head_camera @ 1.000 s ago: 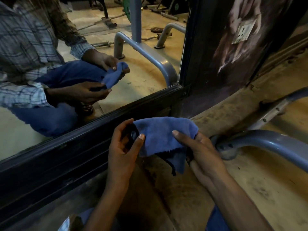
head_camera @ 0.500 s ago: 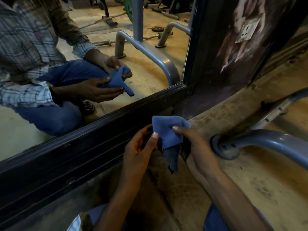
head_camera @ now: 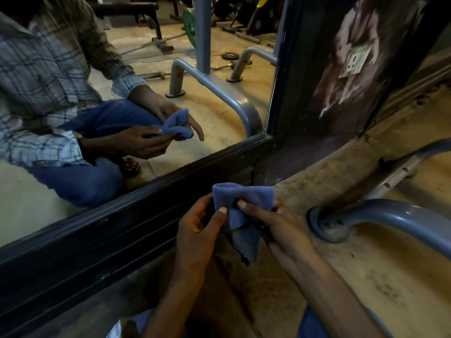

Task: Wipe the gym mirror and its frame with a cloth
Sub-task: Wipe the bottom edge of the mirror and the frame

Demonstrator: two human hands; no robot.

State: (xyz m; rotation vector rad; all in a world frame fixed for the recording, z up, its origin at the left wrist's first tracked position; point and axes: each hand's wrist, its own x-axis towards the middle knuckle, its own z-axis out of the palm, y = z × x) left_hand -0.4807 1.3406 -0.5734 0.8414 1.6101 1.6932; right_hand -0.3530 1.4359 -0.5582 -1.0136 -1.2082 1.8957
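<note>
**Bunching up the blue cloth (head_camera: 244,203) down by the mirror frame**

Crouching low and holding the cloth up off the floor (head_camera: 366,276) with both hands, right in front of the mirror's (head_camera: 219,111) dark bottom frame (head_camera: 117,230), near the lower right corner.

Left hand (head_camera: 197,230) pinching the left side, thumb pressed on the near face, fingers tucked round the back. Right hand (head_camera: 285,225) clamped on the right side, index finger laid across the front, the rest curled behind. So both closed on the same rag, no free hand.

Folded over into a soft roll along the top, with a ragged, darker tail hanging down between the two wrists.

Just right of the right hand: a grey tube (head_camera: 395,215) bolted to the floor through a round foot, curving off to the right edge. Pretty grubby floor round it, too.

Up on the dark wall (head_camera: 317,113) right of the mirror, a pale socket plate (head_camera: 353,61), tilted in this wide-angle view.

In the glass itself: same grip mirrored back, plus a plaid sleeve (head_camera: 48,81), blue jeans (head_camera: 80,181) and a green weight plate (head_camera: 189,28) way at the back among other gym gear.
</note>
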